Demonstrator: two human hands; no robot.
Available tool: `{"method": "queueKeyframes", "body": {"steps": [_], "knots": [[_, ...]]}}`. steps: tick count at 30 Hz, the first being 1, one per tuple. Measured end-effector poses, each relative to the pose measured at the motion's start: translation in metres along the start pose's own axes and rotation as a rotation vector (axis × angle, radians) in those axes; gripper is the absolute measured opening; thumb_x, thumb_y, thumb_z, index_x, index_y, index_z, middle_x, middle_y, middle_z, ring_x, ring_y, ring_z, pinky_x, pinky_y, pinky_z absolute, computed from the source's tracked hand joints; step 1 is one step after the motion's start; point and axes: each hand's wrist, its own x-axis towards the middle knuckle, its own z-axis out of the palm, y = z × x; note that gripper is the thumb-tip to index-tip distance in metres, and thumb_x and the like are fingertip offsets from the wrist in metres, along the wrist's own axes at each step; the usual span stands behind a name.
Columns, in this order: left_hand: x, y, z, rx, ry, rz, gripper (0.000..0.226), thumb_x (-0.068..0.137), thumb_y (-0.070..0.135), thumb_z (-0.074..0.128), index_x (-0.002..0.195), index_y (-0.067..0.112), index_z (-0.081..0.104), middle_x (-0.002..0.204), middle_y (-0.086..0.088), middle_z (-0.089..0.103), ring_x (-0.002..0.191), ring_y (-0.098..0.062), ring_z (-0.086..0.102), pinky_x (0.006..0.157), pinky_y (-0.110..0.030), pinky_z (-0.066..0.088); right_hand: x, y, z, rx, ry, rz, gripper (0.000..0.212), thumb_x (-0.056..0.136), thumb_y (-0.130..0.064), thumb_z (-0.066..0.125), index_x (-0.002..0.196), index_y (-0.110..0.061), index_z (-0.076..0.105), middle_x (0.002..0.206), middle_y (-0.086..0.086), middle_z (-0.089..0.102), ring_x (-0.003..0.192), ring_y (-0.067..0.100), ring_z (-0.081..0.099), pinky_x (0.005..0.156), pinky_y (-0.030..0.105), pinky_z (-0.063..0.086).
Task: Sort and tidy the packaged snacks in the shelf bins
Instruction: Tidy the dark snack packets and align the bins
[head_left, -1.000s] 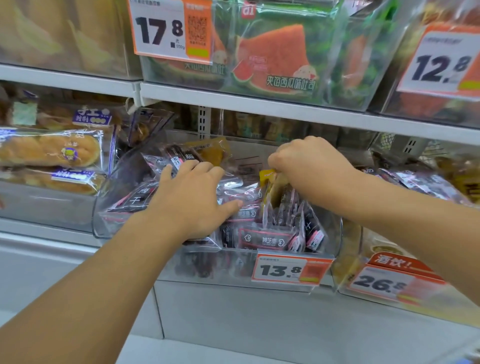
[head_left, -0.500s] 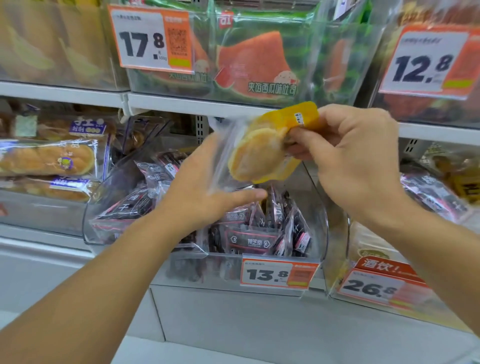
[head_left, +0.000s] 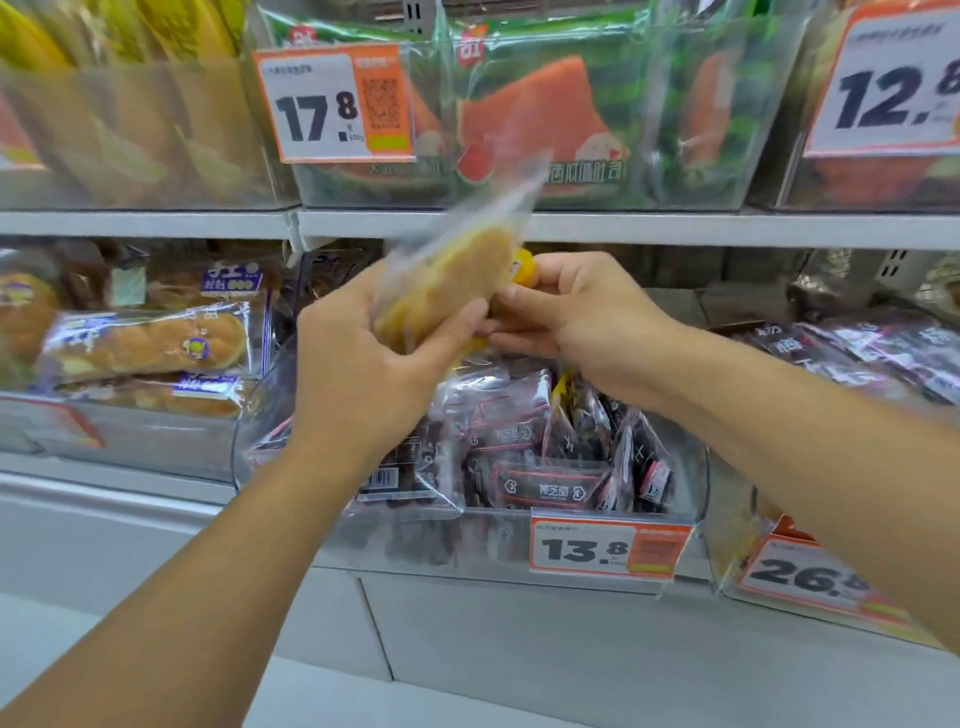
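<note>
Above the dark-snack bin (head_left: 519, 540), both hands are gripping the yellow packet (head_left: 447, 280), tilted, left hand (head_left: 363, 364) low, right hand (head_left: 576, 317) beside.

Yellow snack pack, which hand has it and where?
Both. The left hand grips the snack pack around its lower end; the right hand pinches its yellow edge on the right.
</note>
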Motion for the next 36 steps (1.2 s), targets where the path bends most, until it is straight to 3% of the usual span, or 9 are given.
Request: {"method": "queueKeyframes", "body": {"steps": [3,7,9,13,17,20,23,31,36], "knots": [[0.005,-0.019,-0.025,0.325,0.056,0.164,0.018,0.084,0.035,0.079,0.087,0.020,0.070,0.063,0.009,0.059,0.062,-0.011,0.053,0.056,-0.014,0.039,0.018,0.014,0.005,-0.436,0.056,0.037,0.023,0.096,-0.015,0.065,0.115,-0.001,0.065,0.106,0.015,0.071,0.086,0.023,0.073,0.075,0.037,0.063],[0.012,-0.048,-0.056,0.566,0.024,0.208,0.024,0.087,0.033,0.076,0.108,0.021,0.075,0.081,0.009,0.071,0.075,-0.013,0.061,0.067,-0.029,0.045,0.027,0.012,0.012,-1.080,0.063,0.061,0.044,0.091,-0.046,0.068,0.084,-0.004,0.062,0.072,0.005,0.063,0.066,0.020,0.060,0.057,0.030,0.049],[0.012,-0.059,-0.057,0.628,-0.001,0.190,0.031,0.086,0.027,0.078,0.116,0.023,0.074,0.100,0.002,0.076,0.091,-0.021,0.069,0.076,-0.028,0.048,0.034,0.011,0.023,-1.060,-0.012,0.216,0.046,0.091,-0.053,0.064,0.084,-0.008,0.059,0.071,0.005,0.055,0.062,0.019,0.053,0.053,0.028,0.042],[0.009,-0.069,-0.048,0.625,-0.124,0.103,0.040,0.083,0.017,0.076,0.121,0.030,0.071,0.110,0.007,0.074,0.101,-0.020,0.068,0.079,-0.027,0.047,0.060,0.018,0.038,-0.527,0.059,0.561,0.040,0.098,-0.044,0.056,0.106,-0.006,0.063,0.087,0.011,0.064,0.066,0.027,0.063,0.073,0.042,0.062],[0.012,-0.075,-0.046,0.615,-0.254,-0.048,0.037,0.085,0.030,0.074,0.120,0.041,0.067,0.106,0.017,0.071,0.096,-0.014,0.065,0.076,-0.032,0.051,0.064,0.020,0.041,-0.516,0.128,0.601,0.030,0.105,-0.012,0.044,0.080,-0.004,0.057,0.070,0.011,0.057,0.051,0.022,0.055,0.057,0.037,0.056],[0.012,-0.073,-0.044,0.599,-0.335,-0.088,0.037,0.084,0.054,0.066,0.116,0.036,0.067,0.101,0.018,0.067,0.090,-0.012,0.061,0.074,-0.032,0.049,0.066,0.021,0.037,-0.521,0.173,0.532,0.018,0.104,-0.012,0.048,0.102,-0.003,0.063,0.094,0.016,0.064,0.087,0.029,0.064,0.091,0.044,0.055],[0.013,-0.071,-0.041,0.633,-0.380,-0.114,0.041,0.080,0.062,0.060,0.110,0.033,0.064,0.099,0.014,0.063,0.090,-0.016,0.059,0.077,-0.037,0.052,0.063,0.014,0.025,-0.639,0.316,0.365,0.032,0.096,-0.018,0.059,0.124,-0.003,0.061,0.126,0.017,0.062,0.117,0.034,0.060,0.096,0.040,0.053],[0.016,-0.060,-0.027,0.734,-0.398,-0.108,0.044,0.084,0.056,0.066,0.115,0.024,0.063,0.106,0.003,0.063,0.096,-0.022,0.058,0.080,-0.039,0.051,-0.011,-0.013,0.001,-0.428,0.250,0.266,0.024,0.096,-0.023,0.066,0.080,-0.008,0.058,0.071,0.007,0.057,0.058,0.024,0.061,0.057,0.034,0.054],[0.016,-0.054,-0.022,0.754,-0.342,0.046,0.016,0.090,0.032,0.069,0.099,0.021,0.062,0.090,0.002,0.062,0.087,-0.028,0.058,0.070,-0.041,0.049,-0.049,-0.024,-0.032,-1.069,0.108,-0.211,0.039,0.094,-0.029,0.068,0.064,-0.016,0.046,0.055,-0.009,0.044,0.050,0.007,0.044,0.055,0.032,0.039]]}}
